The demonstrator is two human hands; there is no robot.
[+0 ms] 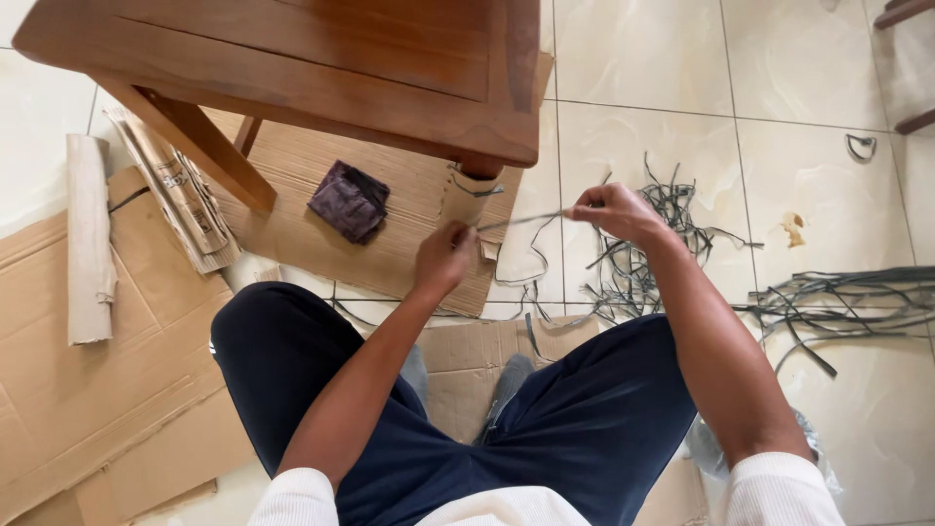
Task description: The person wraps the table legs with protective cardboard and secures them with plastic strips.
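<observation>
- The wooden table (321, 68) stands over sheets of flattened cardboard (88, 390), which cover the tiled floor (662, 88) beneath it, seemingly as padding.
- One table leg (470, 195) is wrapped in a cardboard sleeve; a thin grey strap (521, 220) runs from that wrap out to the hands, pulled into a taut line.
- A loose heap of strap offcuts (643, 253) lies on the tiles just beyond the right hand, with a longer bundle (847, 297) farther right.
- A rolled piece of cardboard (90, 244) lies at the far left, beside folded paper sacks (180, 195).
- A dark cloth (349, 201) rests on the cardboard under the table.
- The right hand (614, 209) is closed, pinching the strap's free end.
- The left hand (446, 255) is curled close by the wrapped leg, fingers closed at the strap's near end; its exact hold cannot be told.
</observation>
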